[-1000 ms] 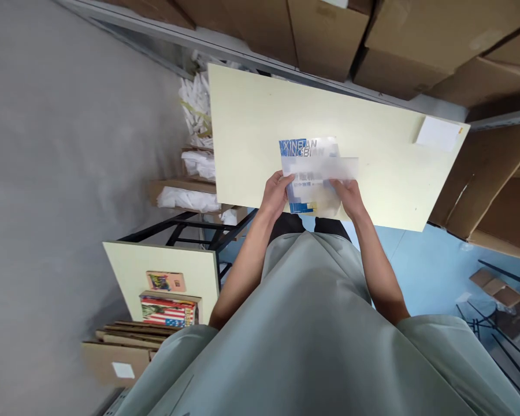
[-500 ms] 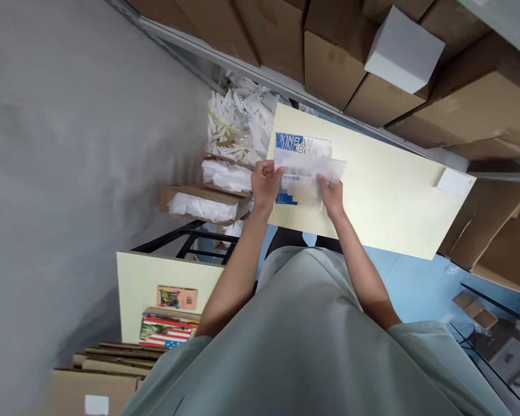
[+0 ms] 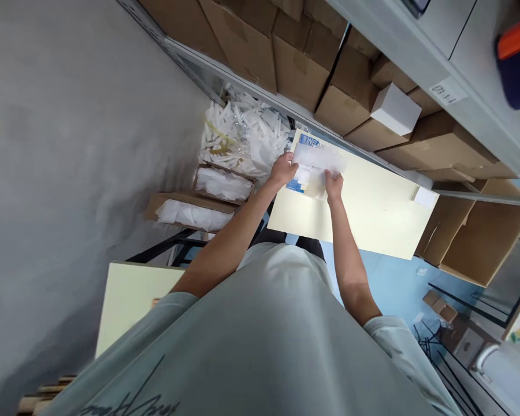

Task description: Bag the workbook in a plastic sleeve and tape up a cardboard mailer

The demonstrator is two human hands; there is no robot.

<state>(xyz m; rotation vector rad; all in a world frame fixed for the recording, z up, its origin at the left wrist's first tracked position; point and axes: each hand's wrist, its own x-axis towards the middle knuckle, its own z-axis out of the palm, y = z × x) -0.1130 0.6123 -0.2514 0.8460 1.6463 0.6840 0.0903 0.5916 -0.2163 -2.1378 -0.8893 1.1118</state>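
A blue-and-white book (image 3: 295, 185) with large printed letters along its top lies on the cream tabletop (image 3: 372, 214). Over its middle stretches a whitish translucent sheet (image 3: 315, 156), through which some of the cover shows faintly. My left hand (image 3: 283, 169) is closed on the sheet's left end, thumb and fingers pinching its edge. At the other end my right hand (image 3: 334, 184) grips the sheet, its thumb on top and the fingers mostly hidden. Whether the sheet is loose or attached to the book I cannot tell.
A small white box (image 3: 424, 197) sits at the table's right end. Brown cartons (image 3: 301, 60) line the shelf behind, with a white box (image 3: 396, 108) on them. White scraps (image 3: 247, 130) are heaped at back left, near open boxes of white sheets (image 3: 193, 214). An open carton (image 3: 481, 240) stands right.
My view has shifted, showing more shelf and less of the left side table. Both hands still hold the sheet over the book, now farther from my body.
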